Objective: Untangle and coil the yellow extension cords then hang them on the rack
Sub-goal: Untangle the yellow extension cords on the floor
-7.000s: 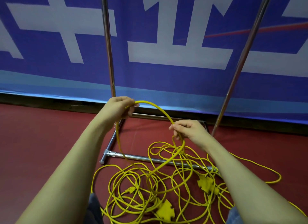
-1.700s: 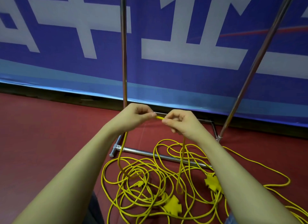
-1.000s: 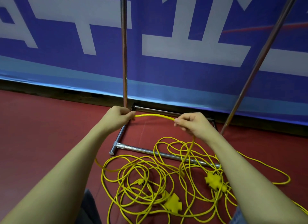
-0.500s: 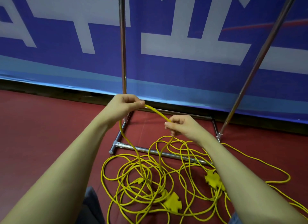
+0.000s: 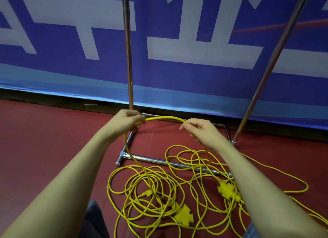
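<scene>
Tangled yellow extension cords (image 5: 159, 193) lie on the red floor in front of the metal rack's base (image 5: 159, 160). My left hand (image 5: 127, 121) grips one strand, which hangs from it down into the pile. My right hand (image 5: 198, 131) pinches the same strand, and the cord arches between the two hands (image 5: 165, 118). From my right hand it drops to the right-hand loops. Two yellow multi-outlet ends lie in the pile, one (image 5: 182, 215) near the front and another (image 5: 227, 190) beside my right forearm. A small yellow plug (image 5: 146, 194) lies among the left-hand loops.
The rack's two chrome uprights, the left upright (image 5: 127, 51) and the right upright (image 5: 276, 60), rise in front of a blue and white banner (image 5: 195, 48). One cord strand (image 5: 291, 181) trails off to the right across the floor. My knees in dark and blue fabric show at the bottom edge.
My hands have moved apart since half a second ago, stretching the strand into a wider arch between them. My right hand has risen and shifted right.
</scene>
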The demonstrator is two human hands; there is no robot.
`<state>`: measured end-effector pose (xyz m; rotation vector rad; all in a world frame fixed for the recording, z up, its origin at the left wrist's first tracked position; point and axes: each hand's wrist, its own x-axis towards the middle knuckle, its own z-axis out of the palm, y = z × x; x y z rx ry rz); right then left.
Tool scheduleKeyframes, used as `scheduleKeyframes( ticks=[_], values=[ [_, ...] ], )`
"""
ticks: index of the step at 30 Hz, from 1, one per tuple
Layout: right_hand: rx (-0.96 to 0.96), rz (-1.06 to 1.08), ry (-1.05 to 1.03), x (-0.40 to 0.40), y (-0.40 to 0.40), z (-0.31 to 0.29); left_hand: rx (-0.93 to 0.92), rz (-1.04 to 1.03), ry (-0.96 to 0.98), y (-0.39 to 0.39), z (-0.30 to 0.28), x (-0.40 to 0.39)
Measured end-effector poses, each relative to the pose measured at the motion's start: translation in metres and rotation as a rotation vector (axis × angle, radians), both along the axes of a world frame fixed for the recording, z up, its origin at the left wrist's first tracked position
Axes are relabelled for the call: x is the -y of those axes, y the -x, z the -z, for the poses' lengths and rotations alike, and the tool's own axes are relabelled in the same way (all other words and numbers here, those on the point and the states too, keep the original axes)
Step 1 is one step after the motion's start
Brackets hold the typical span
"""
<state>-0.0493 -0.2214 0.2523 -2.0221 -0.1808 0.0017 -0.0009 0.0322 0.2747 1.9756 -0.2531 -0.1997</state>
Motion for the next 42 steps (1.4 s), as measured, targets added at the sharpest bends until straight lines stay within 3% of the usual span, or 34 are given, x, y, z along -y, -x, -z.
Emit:
scheduleKeyframes(
  ticks=[5,7,10,14,19,25,28,33,37,42],
  values=[
    [0.099,-0.012,0.094,-0.006,-0.003,-0.009,-0.037,0.207,0.014,0.019,0.005,0.042],
    [0.095,0.016,0.047,-0.006,-0.005,-0.013,0.055,0.176,0.003,0.02,0.002,0.051],
    [0.043,0.023,0.012,0.001,-0.005,-0.008,0.111,0.12,0.161,0.02,-0.005,0.054],
    [-0.072,0.012,0.128,0.022,-0.003,0.019,0.159,0.042,0.343,0.014,-0.016,0.045],
    [-0.079,0.029,0.132,0.035,0.005,0.021,0.093,-0.083,0.364,0.004,-0.011,0.026],
    [0.01,0.163,-0.14,0.03,0.004,-0.005,0.04,-0.071,0.054,-0.009,0.012,0.017],
    [0.053,0.142,-0.094,0.027,0.005,-0.018,0.076,0.024,0.016,-0.003,0.011,0.03],
    [0.1,0.082,0.048,0.027,0.011,-0.028,0.28,0.192,-0.271,0.012,0.003,0.059],
    [0.106,0.08,0.006,0.026,0.014,-0.031,0.263,0.321,-0.07,0.02,0.0,0.081],
    [0.063,0.082,-0.186,0.031,0.015,-0.025,0.19,0.169,0.319,0.019,-0.014,0.087]
  ],
)
